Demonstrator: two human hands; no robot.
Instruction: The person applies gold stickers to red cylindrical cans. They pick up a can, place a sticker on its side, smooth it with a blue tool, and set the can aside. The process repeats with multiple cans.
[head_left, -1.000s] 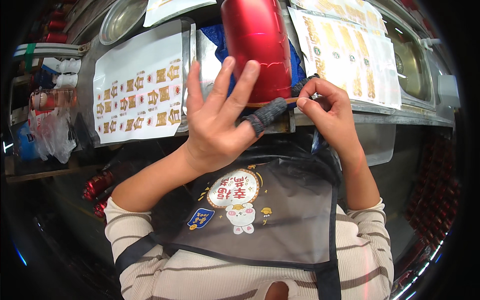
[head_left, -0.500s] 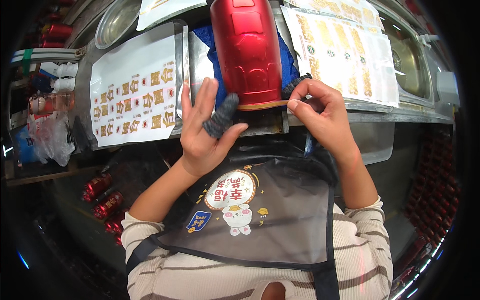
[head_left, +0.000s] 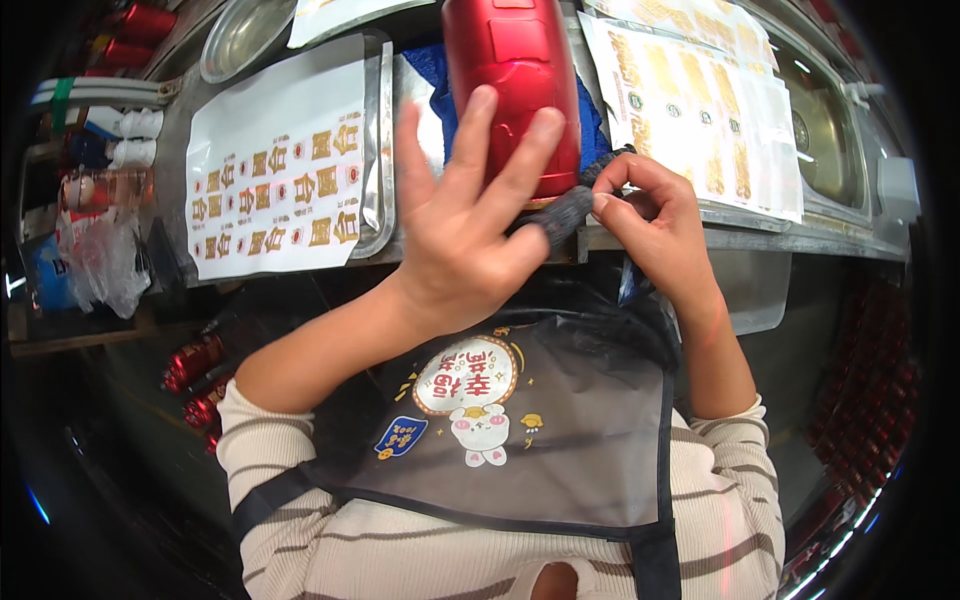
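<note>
A glossy red metallic bottle (head_left: 515,45), with raised panels, lies on a blue cloth (head_left: 428,68), its end towards me. A narrow gold-brown strip (head_left: 537,203) runs along that near end; most of it is covered now. My left hand (head_left: 465,225) reaches across in front of the bottle, fingers spread and somewhat blurred. Its dark-covered index finger lies along the strip, close to the right fingertips. The left thumb is hidden. My right hand (head_left: 655,225) pinches thumb and index finger together at the strip's right end. A dark cover also shows on one right finger.
A white decal sheet (head_left: 280,190) with gold and red marks lies on a metal tray (head_left: 385,150) at left. More gold decal sheets (head_left: 700,120) are stacked at right. Metal basins (head_left: 240,40) stand behind. Red bottles (head_left: 195,365) stand below the table's left side.
My left hand has swung right and in front of the bottle, its covered finger now along the strip beside my right fingertips. My right hand has stayed pinched in nearly the same place.
</note>
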